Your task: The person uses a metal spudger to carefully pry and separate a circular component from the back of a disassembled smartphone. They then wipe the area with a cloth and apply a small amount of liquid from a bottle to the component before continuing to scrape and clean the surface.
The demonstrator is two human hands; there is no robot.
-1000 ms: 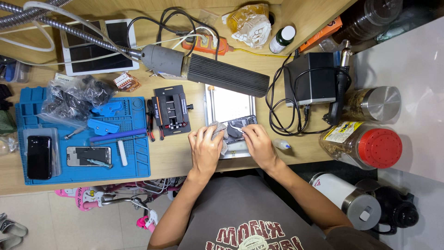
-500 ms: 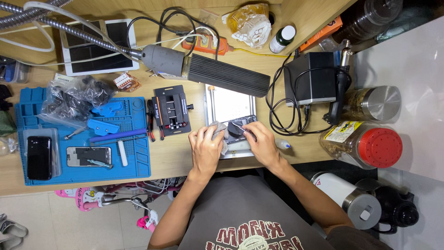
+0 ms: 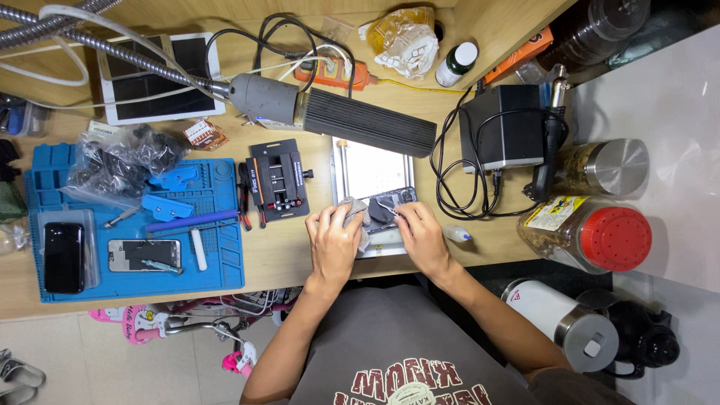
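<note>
An opened phone [image 3: 391, 205] lies on a metal heating plate [image 3: 371, 166] at the desk's front edge. My left hand [image 3: 334, 241] presses a grey cloth [image 3: 354, 212] against the phone's left side. My right hand [image 3: 421, 235] pinches thin metal tweezers [image 3: 386, 208] whose tip rests on the phone's inside. Both hands sit close together over the plate.
A blue work mat [image 3: 217, 262] on the left carries two phones, blue tools and a plastic bag. A black clamp fixture [image 3: 277, 180], a ribbed black lamp head [image 3: 360, 120], a black power unit [image 3: 504, 135] with cables and a red-lidded jar [image 3: 592, 232] surround the plate.
My right hand has shifted slightly, bringing the tweezers over the phone's inside. My left hand stays on the cloth.
</note>
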